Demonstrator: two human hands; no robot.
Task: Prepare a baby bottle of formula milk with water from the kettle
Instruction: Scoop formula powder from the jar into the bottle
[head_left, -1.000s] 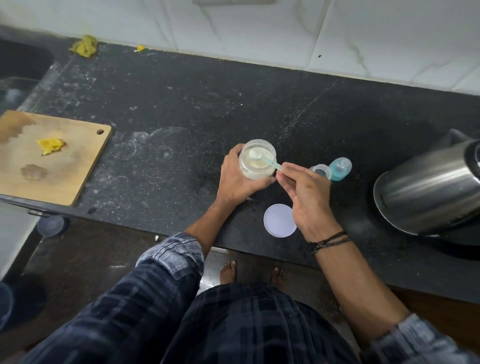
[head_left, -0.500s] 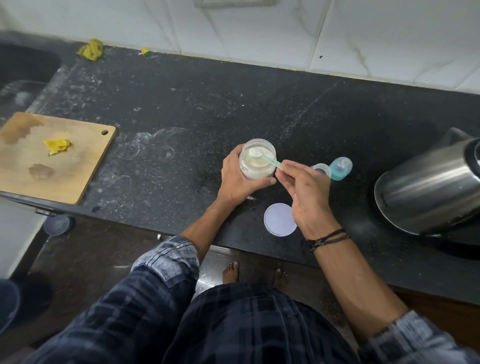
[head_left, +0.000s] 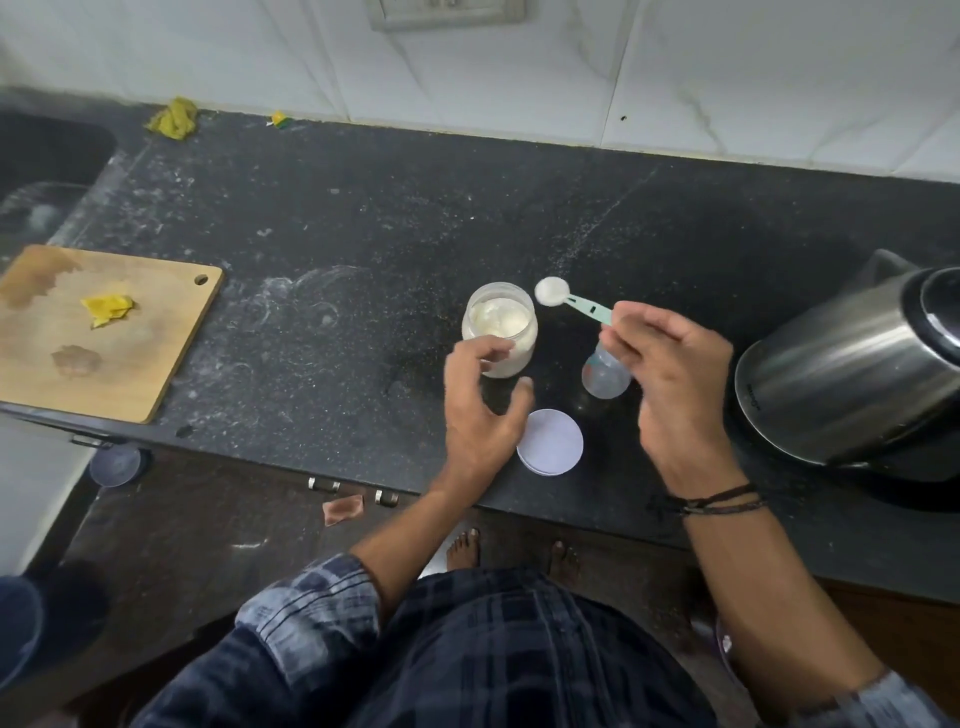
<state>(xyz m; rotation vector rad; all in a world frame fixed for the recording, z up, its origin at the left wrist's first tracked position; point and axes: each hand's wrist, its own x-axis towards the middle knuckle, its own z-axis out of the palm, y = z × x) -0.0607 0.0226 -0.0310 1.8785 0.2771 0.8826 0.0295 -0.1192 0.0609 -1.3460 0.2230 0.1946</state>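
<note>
An open glass jar of pale formula powder (head_left: 500, 327) stands on the black counter (head_left: 363, 249). My left hand (head_left: 480, 410) hovers just in front of it with loosely curved fingers, holding nothing. My right hand (head_left: 670, 374) pinches the handle of a teal scoop (head_left: 571, 301), whose round bowl is heaped with white powder, lifted to the right of the jar's rim. The clear baby bottle (head_left: 605, 376) stands under my right fingers, partly hidden. The steel kettle (head_left: 852, 369) sits at the right. The jar's white lid (head_left: 550, 441) lies near the counter edge.
A wooden cutting board (head_left: 104, 327) with a yellow scrap lies at the left, beside a dark sink (head_left: 47, 156). A yellow cloth (head_left: 174, 118) sits by the tiled wall. The counter's front edge runs just below the lid.
My right hand lifted the scoop, full of powder, out of the jar and moved it right. My left hand let go of the jar and drew back.
</note>
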